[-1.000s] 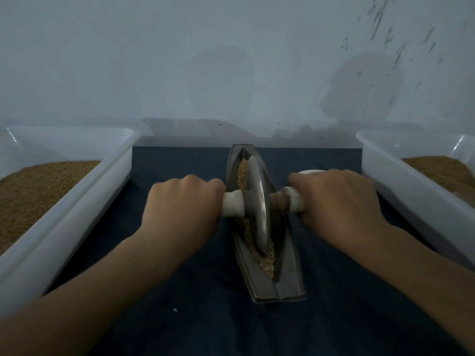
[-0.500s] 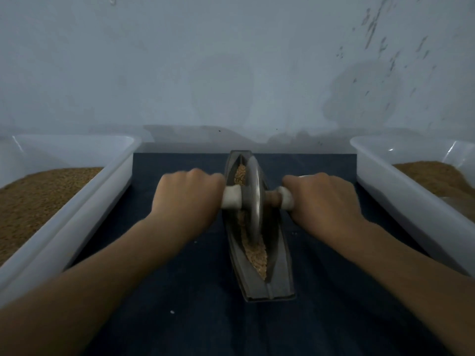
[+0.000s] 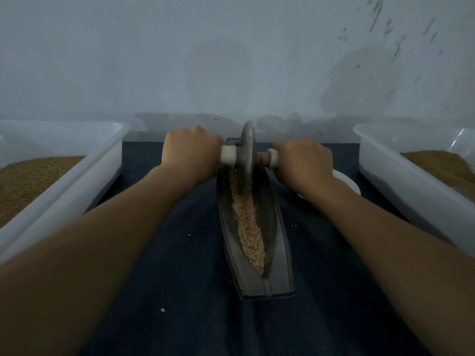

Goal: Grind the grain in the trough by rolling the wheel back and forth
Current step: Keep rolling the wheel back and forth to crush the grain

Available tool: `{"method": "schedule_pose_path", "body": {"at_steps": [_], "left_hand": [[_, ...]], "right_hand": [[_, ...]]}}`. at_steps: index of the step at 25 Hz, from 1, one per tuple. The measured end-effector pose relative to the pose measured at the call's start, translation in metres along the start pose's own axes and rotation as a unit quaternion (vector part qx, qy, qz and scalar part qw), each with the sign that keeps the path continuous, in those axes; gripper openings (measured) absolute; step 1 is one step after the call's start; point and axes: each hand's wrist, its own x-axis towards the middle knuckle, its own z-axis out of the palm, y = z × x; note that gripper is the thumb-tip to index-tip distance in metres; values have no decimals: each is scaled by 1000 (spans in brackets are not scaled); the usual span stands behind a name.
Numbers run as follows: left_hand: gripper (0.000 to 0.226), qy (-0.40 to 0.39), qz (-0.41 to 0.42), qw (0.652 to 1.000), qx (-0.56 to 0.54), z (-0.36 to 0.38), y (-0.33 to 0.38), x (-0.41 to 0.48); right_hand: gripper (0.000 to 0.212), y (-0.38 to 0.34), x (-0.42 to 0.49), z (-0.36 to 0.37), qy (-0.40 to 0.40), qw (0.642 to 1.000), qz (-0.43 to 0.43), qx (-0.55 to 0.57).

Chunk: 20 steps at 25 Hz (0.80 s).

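Head camera: left hand (image 3: pixel 191 152) and right hand (image 3: pixel 303 163) both curl tight around the axle handles (image 3: pixel 228 155), wheel (image 3: pixel 246 155) upright between the fists at the far end of the trough (image 3: pixel 280 227), grain (image 3: pixel 249 227) lying nearer.

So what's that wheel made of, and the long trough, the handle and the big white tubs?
The wheel looks like dull grey metal or stone: matte, no shine. The trough seems dark metal, its smooth walls faintly gleaming. The handle is pale, wood or plastic, I cannot tell. The tubs look like white plastic, slightly see-through at the rims.
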Motion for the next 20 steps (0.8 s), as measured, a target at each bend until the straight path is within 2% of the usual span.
{"method": "schedule_pose_path", "body": {"at_steps": [3, 7, 9, 12, 14, 16, 18, 20], "left_hand": [[6, 11, 10, 1000, -9, -6, 3, -31], [47, 63, 50, 997, 20, -26, 2, -74], [40, 34, 47, 998, 24, -24, 2, -69], [7, 0, 17, 1000, -1, -5, 4, -37], [8, -8, 5, 1000, -5, -2, 3, -11], [8, -1, 5, 1000, 8, -3, 4, -1], [2, 15, 7, 1000, 0, -4, 4, -14], [17, 30, -21, 999, -28, 2, 5, -38]], "right_hand": [[19, 5, -31, -10, -1, 1000, -21, -12], [50, 8, -82, -34, 24, 997, -56, -48], [46, 10, -79, -32, 17, 998, -48, -46], [31, 8, -39, -13, 13, 999, -23, -21], [21, 2, -10, -2, 0, 1000, 0, 1], [21, 3, -3, 3, -8, 1000, 11, 24], [20, 7, -16, -2, -13, 999, -14, 31], [19, 12, -31, -18, -10, 997, -79, 17]]}}
